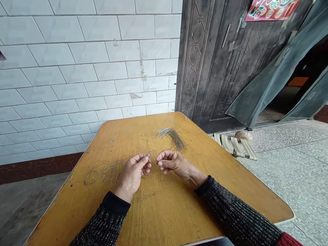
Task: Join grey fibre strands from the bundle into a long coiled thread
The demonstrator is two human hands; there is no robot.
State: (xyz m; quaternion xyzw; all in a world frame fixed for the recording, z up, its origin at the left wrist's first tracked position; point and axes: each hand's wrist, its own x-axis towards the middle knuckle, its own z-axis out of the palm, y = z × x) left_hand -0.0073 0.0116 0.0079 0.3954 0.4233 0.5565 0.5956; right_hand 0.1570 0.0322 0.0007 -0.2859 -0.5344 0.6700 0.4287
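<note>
Over the middle of the table, my left hand pinches a thin wire between thumb and forefinger. My right hand is a short way to the right, its fingers closed on the same fine wire, which bows up in a small arc between the hands. A curl of wire hangs below my left fingers. Left of that hand lie loose wire loops, one coil farther out and another coil closer in. Beyond my right hand rests a bundle of short cut wires.
The wooden table has rounded corners. Behind it stands a white tiled wall, with a dark carved door at right. A grey curtain hangs across the doorway. A low strapped stool stands on the floor beyond the table's right edge.
</note>
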